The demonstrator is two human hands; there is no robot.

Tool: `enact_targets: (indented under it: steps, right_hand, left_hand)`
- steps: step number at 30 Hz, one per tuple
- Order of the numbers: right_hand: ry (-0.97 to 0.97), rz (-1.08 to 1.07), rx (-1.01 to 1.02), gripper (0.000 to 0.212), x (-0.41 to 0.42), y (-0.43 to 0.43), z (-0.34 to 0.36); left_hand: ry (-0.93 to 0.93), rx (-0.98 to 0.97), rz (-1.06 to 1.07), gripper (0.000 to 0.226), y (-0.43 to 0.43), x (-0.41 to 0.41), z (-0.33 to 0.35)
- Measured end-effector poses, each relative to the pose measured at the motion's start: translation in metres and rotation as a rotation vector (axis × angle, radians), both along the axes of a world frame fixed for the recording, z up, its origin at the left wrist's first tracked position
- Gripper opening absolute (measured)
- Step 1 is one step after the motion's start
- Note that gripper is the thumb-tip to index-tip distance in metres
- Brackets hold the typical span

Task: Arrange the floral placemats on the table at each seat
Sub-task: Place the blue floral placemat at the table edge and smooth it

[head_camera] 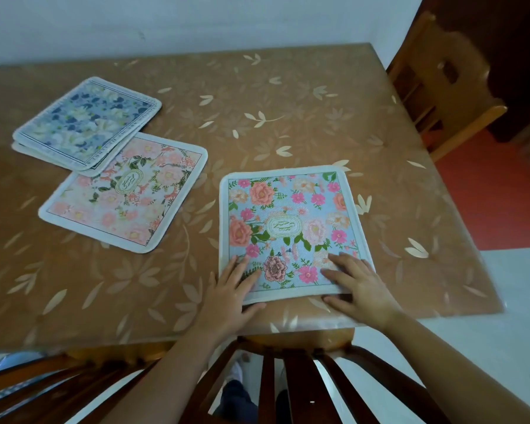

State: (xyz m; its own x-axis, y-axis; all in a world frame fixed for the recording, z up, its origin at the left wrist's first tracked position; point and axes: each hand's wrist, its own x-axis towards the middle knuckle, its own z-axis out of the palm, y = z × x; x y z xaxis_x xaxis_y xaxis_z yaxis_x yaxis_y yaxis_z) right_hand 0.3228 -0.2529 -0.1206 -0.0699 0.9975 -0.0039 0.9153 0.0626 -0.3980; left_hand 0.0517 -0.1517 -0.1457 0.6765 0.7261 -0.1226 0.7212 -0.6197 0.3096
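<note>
Lying flat, placemat (289,228) square to table edge (288,324)

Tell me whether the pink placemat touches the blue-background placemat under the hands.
Apart. The head view shows a strip of bare tablecloth between the pink placemat and the blue-background placemat, which both hands press flat.

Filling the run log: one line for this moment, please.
left hand flat on blue mat | right hand flat on it | pink mat, navy stack unplaced

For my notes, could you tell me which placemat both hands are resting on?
The blue placemat with pink flowers, nearest the table's near edge; the others lie untouched further left.
</note>
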Motion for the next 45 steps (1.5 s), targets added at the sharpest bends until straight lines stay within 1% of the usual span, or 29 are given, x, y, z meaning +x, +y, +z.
enact_targets:
  steps: [2,4,7,9,13,18,22,24,26,31,38,40,43,45]
  right_hand:
    - [-0.058,-0.045,-0.115,0.062,0.009,-0.002,-0.004]
    - [-0.143,-0.066,-0.189,0.073,0.013,0.0,-0.006]
    - [-0.197,-0.097,-0.215,0.086,0.008,0.002,-0.008]
    - [-0.175,-0.113,-0.198,0.088,0.003,0.002,-0.009]
    - [-0.099,-0.124,-0.155,0.086,-0.003,0.006,-0.003]
    - [-0.113,-0.109,-0.152,0.08,-0.005,0.006,0.002]
    - [-0.126,-0.107,-0.135,0.075,-0.006,0.005,0.003]
    - [-0.125,-0.101,-0.138,0.074,-0.005,0.005,0.003]
    - [-0.118,-0.08,-0.14,0.072,-0.002,0.007,0.001]
    - [-0.128,-0.027,-0.167,0.073,0.01,0.015,-0.004]
    - [-0.128,0.009,-0.096,0.076,0.018,0.023,-0.005]
    - [-0.125,-0.041,-0.09,0.072,0.029,0.032,-0.006]
    - [-0.105,-0.214,-0.117,0.061,0.044,0.047,-0.004]
    - [-0.121,-0.243,-0.14,0.057,0.042,0.052,-0.004]
  left_hand:
    - [-0.002,0.012,0.0,0.066,0.001,0.0,0.0]
    - [-0.014,0.016,-0.007,0.065,0.002,0.001,0.002]
    - [-0.035,0.022,-0.028,0.064,0.002,0.002,0.003]
    - [-0.06,0.028,-0.048,0.062,0.004,0.002,0.005]
    - [-0.095,0.06,-0.088,0.058,0.008,0.001,0.008]
    - [-0.077,0.103,-0.103,0.056,0.006,0.003,0.014]
    - [-0.1,0.133,-0.083,0.05,0.005,0.003,0.016]
    - [-0.103,0.133,-0.065,0.052,0.005,0.002,0.016]
    - [-0.103,0.118,-0.053,0.049,0.003,0.003,0.015]
    - [-0.084,0.144,-0.043,0.049,-0.002,0.01,0.017]
    - [-0.102,0.18,-0.019,0.046,-0.007,0.014,0.019]
    - [-0.153,0.188,-0.051,0.044,-0.008,0.015,0.018]
    - [-0.193,0.193,-0.08,0.048,-0.005,0.019,0.02]
    - [-0.2,0.168,-0.055,0.047,0.0,0.022,0.019]
